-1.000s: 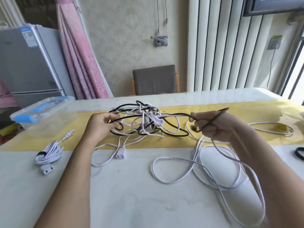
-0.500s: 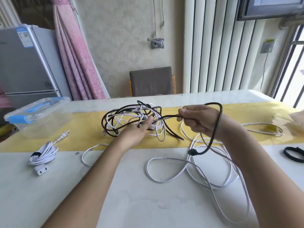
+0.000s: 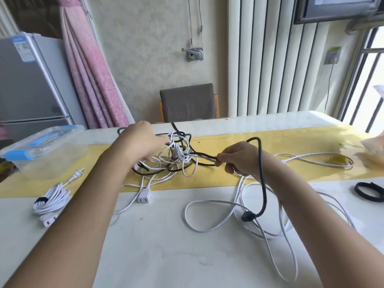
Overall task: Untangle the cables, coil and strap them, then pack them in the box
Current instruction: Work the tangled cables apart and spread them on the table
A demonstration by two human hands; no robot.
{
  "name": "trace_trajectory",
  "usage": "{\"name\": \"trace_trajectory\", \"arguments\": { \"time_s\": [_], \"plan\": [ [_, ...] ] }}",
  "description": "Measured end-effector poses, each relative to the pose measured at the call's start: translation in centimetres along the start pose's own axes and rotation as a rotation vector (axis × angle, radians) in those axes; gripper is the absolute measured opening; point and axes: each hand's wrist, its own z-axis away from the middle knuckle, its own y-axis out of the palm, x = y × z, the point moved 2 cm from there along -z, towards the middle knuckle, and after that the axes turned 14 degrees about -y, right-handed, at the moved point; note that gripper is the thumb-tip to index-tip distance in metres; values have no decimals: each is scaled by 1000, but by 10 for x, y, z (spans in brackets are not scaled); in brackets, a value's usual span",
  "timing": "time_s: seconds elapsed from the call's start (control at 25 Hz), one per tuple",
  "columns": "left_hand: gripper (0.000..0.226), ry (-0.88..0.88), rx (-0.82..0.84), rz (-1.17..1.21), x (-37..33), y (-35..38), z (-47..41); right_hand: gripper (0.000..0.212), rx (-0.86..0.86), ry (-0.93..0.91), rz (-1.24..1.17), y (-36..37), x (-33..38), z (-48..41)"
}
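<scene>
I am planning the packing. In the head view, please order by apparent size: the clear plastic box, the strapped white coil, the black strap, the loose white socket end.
1. clear plastic box
2. strapped white coil
3. black strap, cut by the frame edge, so unsure against the coil
4. loose white socket end

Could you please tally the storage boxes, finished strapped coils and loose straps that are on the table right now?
Clear plastic box: 1
Strapped white cable coil: 1
Loose black strap: 1
Total: 3
</scene>
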Motion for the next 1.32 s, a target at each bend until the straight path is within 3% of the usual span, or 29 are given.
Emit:
{"name": "trace_trajectory", "arguments": {
  "time_s": [0.12, 0.16, 0.4, 0.56, 0.64, 0.76, 0.84, 0.96, 1.04, 1.12, 1.24, 1.32],
  "plan": [
    [50, 166, 467, 211, -32, 31, 78, 29, -29, 30, 217, 5, 2, -1],
    [47, 251, 512, 200, -36, 47, 93, 28, -41, 32, 268, 7, 3, -2],
    [18, 357, 430, 527, -37, 102, 111, 32, 33, 48, 463, 8, 6, -2],
    [16, 437, 463, 621, -34, 102, 117, 24, 4, -11, 471, 3, 3, 1],
    [12, 403, 517, 744, -34, 82, 109, 22, 45, -48, 489, -1, 5, 6],
    [16, 196, 525, 1088, -37, 35, 70, 31, 104, -183, 409, -4, 12, 12],
    [25, 35, 541, 1308, -43, 8, 27, 24, 132, -253, 386, -2, 14, 13],
    [34, -102, 702, 1600, -63, -4, -20, 14, 174, -305, 381, 3, 14, 11],
    [27, -71, 711, 1545, -71, 9, -33, 4, 143, -359, 325, 3, 14, 10],
    [16, -14, 590, 1274, -70, 24, -34, 3, 38, -428, 276, -1, 14, 9],
    [32, 155, 402, 745, -51, 43, -18, 3, -113, -482, 235, -7, 17, 7],
    [27, 236, 230, 575, -31, 52, 2, 4, -150, -476, 229, -8, 16, 6]
  ]
}}
